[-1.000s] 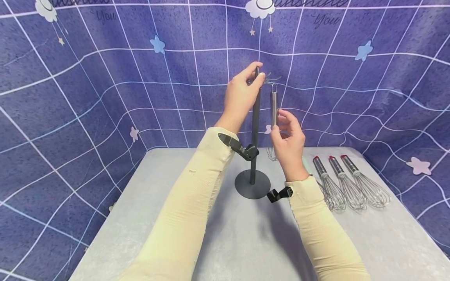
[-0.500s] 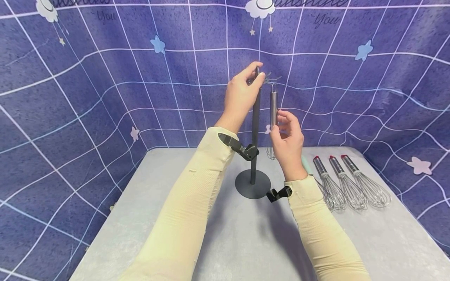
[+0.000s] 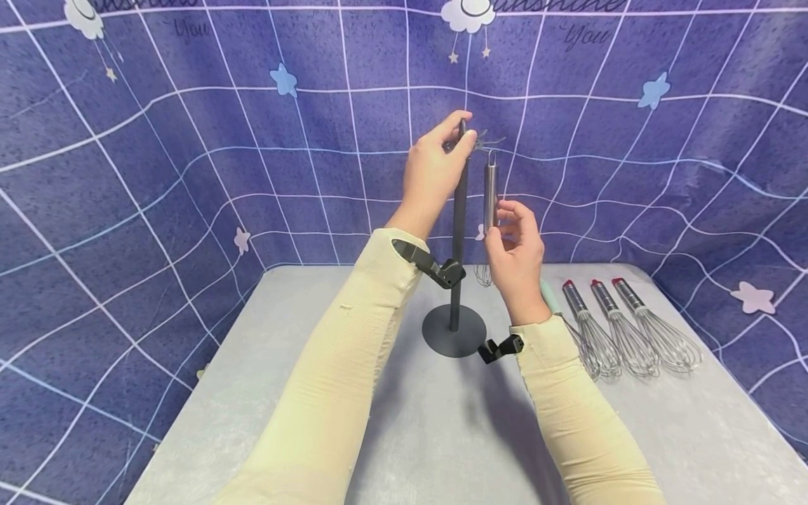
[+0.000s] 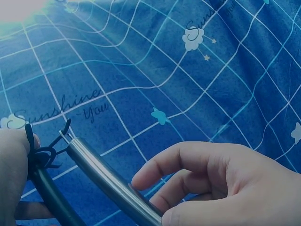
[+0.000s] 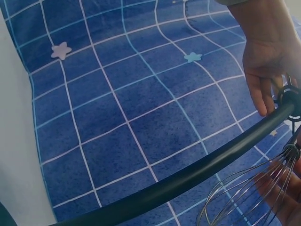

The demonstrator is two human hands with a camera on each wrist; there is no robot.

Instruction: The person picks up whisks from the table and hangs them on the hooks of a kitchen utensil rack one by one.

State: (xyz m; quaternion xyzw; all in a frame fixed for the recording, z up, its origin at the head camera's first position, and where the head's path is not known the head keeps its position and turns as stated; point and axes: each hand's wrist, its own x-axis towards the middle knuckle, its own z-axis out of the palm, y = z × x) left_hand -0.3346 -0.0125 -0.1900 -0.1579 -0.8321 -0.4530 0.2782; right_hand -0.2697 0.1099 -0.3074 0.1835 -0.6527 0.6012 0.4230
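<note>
My left hand (image 3: 434, 168) holds the top of a black upright stand (image 3: 459, 217), thumb and fingers about the pole just where thin hooks (image 3: 491, 142) spread out. In my right hand (image 3: 519, 256), a metal-handled whisk (image 3: 491, 189) is pinched by the handle, upright with its wires (image 5: 256, 188) downward. The handle's end loop (image 4: 65, 136) meets a hook prong in the left wrist view; whether it is hung over the prong I cannot tell. The stand's round base (image 3: 445, 340) rests on the table.
To the right on the grey table (image 3: 404, 435) lie three whisks (image 3: 615, 315) with red-tipped handles. A mint-green handle (image 3: 550, 297) shows behind my right wrist, partly hidden by the sleeve. A blue patterned cloth (image 3: 341, 175) surrounds the table at the back and sides.
My right hand and the whisk have shifted very slightly left, towards the pole. My left hand and the stand have not visibly moved.
</note>
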